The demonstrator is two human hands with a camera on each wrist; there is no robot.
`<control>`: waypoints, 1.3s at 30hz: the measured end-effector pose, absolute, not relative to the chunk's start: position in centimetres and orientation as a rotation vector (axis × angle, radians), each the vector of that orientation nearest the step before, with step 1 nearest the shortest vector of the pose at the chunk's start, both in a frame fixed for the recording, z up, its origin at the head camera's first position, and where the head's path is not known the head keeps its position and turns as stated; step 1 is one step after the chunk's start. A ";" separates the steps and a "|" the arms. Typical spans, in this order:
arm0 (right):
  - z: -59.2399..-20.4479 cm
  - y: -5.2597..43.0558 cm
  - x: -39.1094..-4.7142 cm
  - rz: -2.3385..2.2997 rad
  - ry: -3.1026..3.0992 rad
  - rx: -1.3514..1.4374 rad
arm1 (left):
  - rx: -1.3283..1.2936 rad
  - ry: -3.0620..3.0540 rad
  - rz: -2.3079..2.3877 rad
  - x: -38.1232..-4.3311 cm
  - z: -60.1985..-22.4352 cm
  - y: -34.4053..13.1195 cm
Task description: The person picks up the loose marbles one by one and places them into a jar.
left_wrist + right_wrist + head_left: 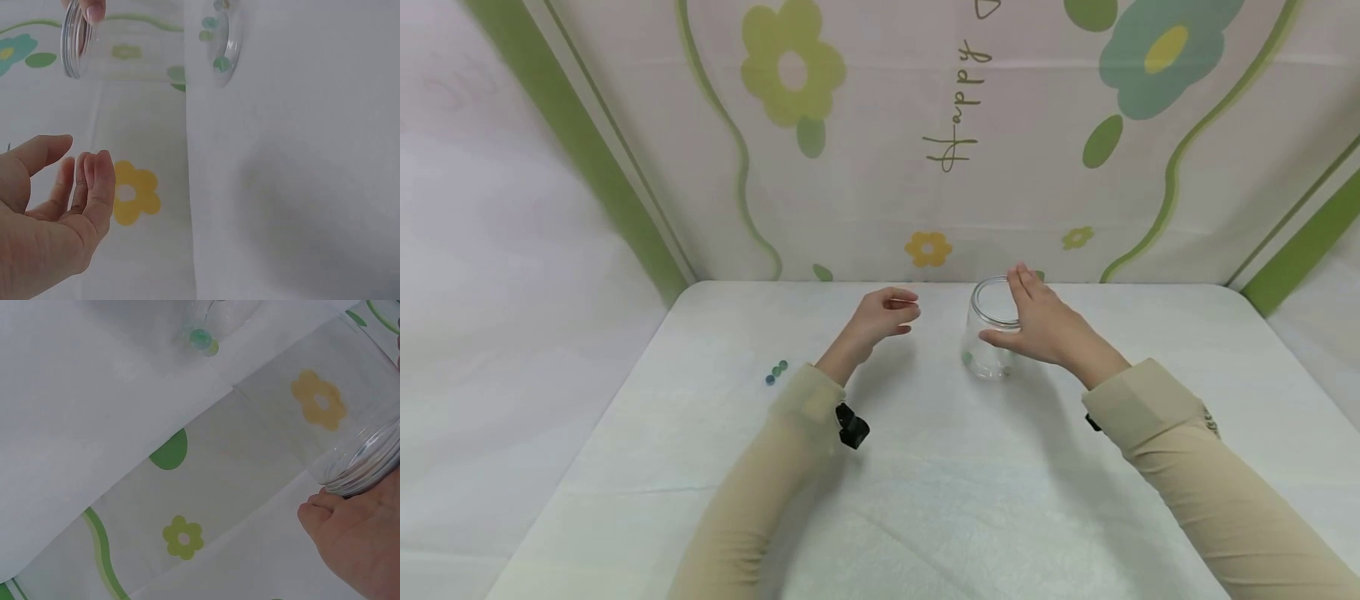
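Observation:
A clear glass jar (976,340) stands upright on the table, its mouth upward. Its rim is held by my right hand (1047,327), thumb on the near side and fingers on the far side. Several small green and teal glass marbles (221,64) lie at the jar's bottom. To the left of the jar, my left hand (880,318) hovers over the table with loosely bent fingers and nothing between them. Three blue and green marbles (777,372) sit in a short row on the table, left of that hand.
A white cloth covers the table (925,500). Behind its far edge hangs a pale curtain (865,192) printed with flowers and lettering. Further white sheets with green bands stand at the left and right sides.

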State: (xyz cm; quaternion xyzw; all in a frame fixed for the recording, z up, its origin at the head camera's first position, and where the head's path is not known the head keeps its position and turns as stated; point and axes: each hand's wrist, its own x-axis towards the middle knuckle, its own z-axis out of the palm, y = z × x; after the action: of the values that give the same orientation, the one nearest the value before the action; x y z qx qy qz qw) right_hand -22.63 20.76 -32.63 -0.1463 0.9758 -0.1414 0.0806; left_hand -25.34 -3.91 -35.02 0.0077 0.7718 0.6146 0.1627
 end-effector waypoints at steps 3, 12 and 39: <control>-32.6 20.7 -22.6 -0.421 2.923 -0.458 | -0.011 2.189 1.759 -25.5 -35.2 -5.3; -32.6 20.8 -22.7 -0.384 2.949 -0.499 | -0.025 2.234 1.680 -25.5 -35.8 -9.5; -32.7 20.8 -22.5 -0.416 2.927 -0.463 | -0.042 2.442 1.313 -23.2 -37.1 -20.5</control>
State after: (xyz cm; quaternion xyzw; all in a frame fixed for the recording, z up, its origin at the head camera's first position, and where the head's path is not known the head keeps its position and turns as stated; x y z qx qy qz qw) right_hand -22.52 20.77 -32.66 -0.1543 0.9754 -0.1386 0.0743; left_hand -23.20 -20.45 -37.11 -0.0150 0.8658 0.4655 0.1831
